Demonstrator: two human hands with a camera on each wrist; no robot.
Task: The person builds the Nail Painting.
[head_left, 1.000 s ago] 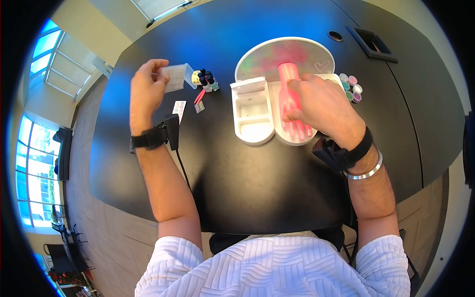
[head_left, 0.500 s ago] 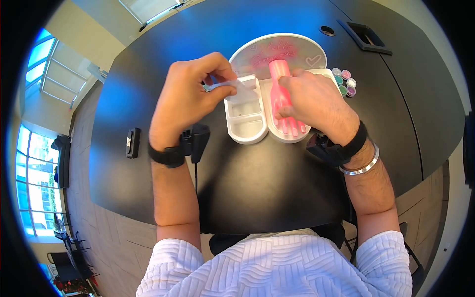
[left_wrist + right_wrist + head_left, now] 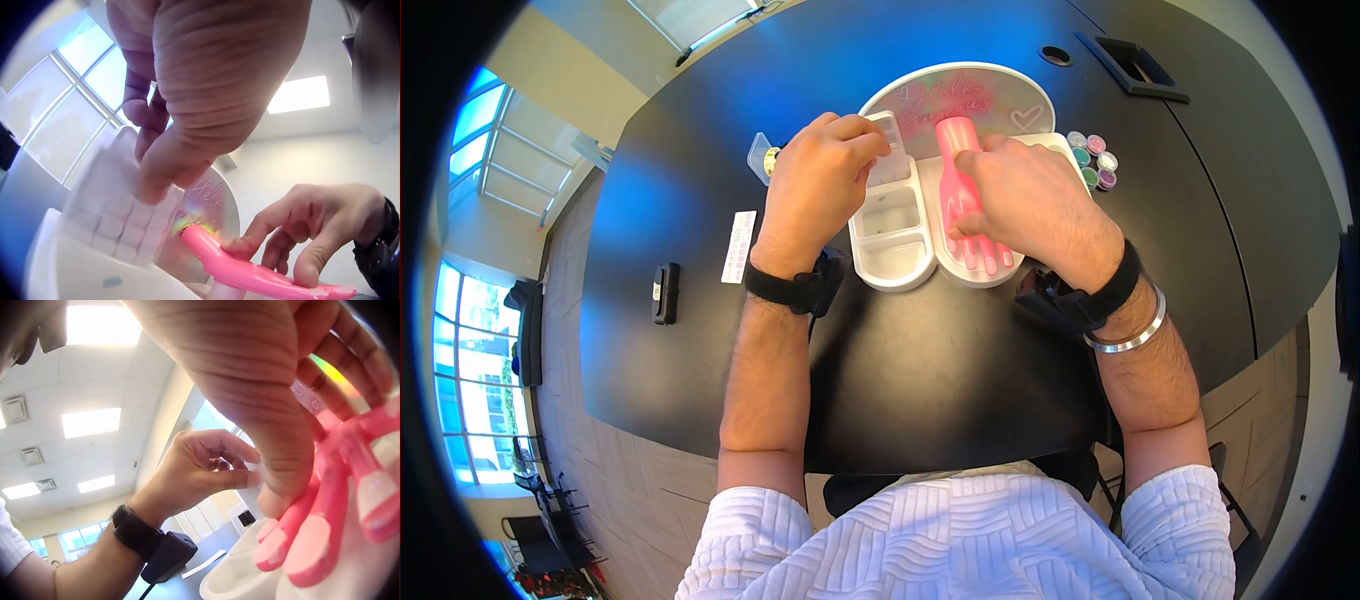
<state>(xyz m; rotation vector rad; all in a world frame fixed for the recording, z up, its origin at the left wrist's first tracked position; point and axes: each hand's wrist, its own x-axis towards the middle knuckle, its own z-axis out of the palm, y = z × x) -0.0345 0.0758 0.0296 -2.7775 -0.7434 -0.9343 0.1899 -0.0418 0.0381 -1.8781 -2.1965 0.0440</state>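
My left hand (image 3: 820, 185) pinches a clear plastic case marked with a grid (image 3: 125, 215) between thumb and fingers. It holds it over the back of the left section of a white nail station (image 3: 890, 262), which has open compartments. On the station's right side lies a pink practice hand (image 3: 957, 180) with pale-tipped nails, its fingers pointing toward me. My right hand (image 3: 1040, 195) grips the practice hand, thumb pressed along its fingers and fingertips near its wrist. Behind stands a rounded panel (image 3: 990, 95) with pink lettering and a heart.
Several small jars (image 3: 1107, 160) of coloured powder sit right of the station. To the left are a sticker strip (image 3: 739, 247), a small black device (image 3: 666, 293) and a clear box (image 3: 758, 158), partly behind my left hand. A square opening (image 3: 1138, 68) cuts the far right table.
My left hand has moved right from the table's left side to the white station, carrying the clear gridded case. My right hand has stayed on the practice hand.
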